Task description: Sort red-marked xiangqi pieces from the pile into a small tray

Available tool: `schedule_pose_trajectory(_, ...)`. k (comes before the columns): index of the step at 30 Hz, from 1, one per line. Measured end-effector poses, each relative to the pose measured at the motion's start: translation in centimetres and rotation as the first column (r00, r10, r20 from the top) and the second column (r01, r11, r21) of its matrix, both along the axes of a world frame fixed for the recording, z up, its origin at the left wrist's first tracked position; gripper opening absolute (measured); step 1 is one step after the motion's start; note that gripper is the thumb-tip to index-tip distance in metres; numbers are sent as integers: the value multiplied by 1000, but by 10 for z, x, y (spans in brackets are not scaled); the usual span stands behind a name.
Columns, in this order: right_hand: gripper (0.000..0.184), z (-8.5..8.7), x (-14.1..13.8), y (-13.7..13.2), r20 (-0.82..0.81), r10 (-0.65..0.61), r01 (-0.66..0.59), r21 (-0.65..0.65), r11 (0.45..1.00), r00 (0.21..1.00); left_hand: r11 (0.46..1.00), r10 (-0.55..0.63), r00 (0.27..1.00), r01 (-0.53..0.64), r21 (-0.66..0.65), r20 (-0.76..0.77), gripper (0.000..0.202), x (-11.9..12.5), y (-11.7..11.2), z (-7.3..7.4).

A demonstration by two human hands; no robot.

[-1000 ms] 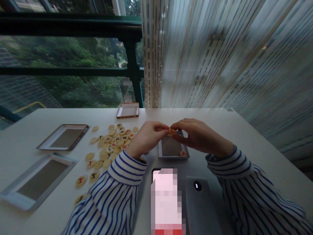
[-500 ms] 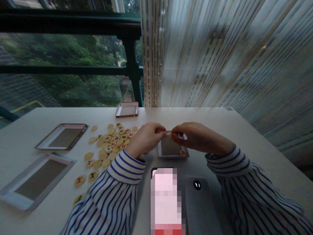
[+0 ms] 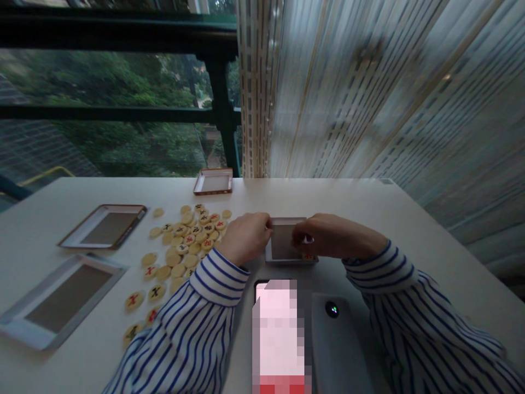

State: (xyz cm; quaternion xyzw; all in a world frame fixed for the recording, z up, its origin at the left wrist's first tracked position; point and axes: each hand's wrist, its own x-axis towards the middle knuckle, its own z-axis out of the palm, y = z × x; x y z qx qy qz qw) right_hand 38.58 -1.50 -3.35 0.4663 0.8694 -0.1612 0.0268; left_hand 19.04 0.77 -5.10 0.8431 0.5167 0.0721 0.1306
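Blue-striped and loose, the left sleeve [image 3: 176, 334] could drag loose discs [image 3: 189, 239] toward the near edge of the tabletop [image 3: 410, 219] if drawn back low, and a low right hand [image 3: 328, 235] could nudge the red-marked disc [image 3: 307, 256] in the near right corner of the shallow tray [image 3: 284, 241]. Well in from the tabletop's far edge, that tray has the right fingers bunched over it and the left hand [image 3: 248, 236] curled at its left edge; whether either is clamped on anything cannot be told. Pale tan, the disc lies part-hidden, and whitish walls frame the tray's grey-brown floor
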Motion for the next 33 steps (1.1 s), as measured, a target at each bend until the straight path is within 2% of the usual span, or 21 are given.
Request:
schedule_pose_trajectory(7,17,-7,-3,-1,30,34,-35,39,999,999,1000,1,999,-2,-17,-51,21,1,-1,-1)
schedule_pose_trajectory(15,19,-11,-6,0,59,89,-90,17,996,994,1000,-1,995,2,4,-98,21,0,-1,-4)
schedule_pose_trajectory(22,19,-12,-7,1,55,86,-85,-16,996,995,1000,-6,992,6,0,-123,21,2,-2,-3)
schedule_pose_trajectory(28,20,-18,-5,1,43,101,-101,13,995,994,1000,-19,993,18,-8,-116,20,1,-1,-6)
schedule_pose_trajectory(33,21,-13,-5,1,61,93,-93,-5,996,994,1000,-30,991,30,-4,-127,20,1,-1,-6)
